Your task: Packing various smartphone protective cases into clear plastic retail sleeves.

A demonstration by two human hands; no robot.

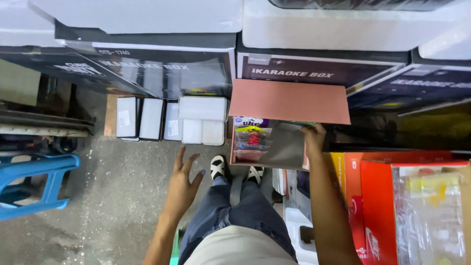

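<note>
Fingers of my right hand (314, 137) grip the open cardboard box (274, 147) by its rim. My left hand (184, 184) hangs spread, empty.

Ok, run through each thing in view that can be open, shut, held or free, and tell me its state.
Cardboard box: open, flap up, packets inside.
Box flap: raised, flat.
Right hand: gripping the box's right edge.
Left hand: empty, fingers spread, touching nothing.
White boxes: shut, standing side by side on the floor.
Orange carton: cannot tell.

cardboard box (274, 147): matt brown card, pinkish flap
packets (250, 140): glossy clear plastic
floor (113, 196): rough speckled concrete
stool (34, 184): smooth blue plastic
black cartons (162, 73): glossy printed card
trousers (235, 211): dark denim cloth
</note>
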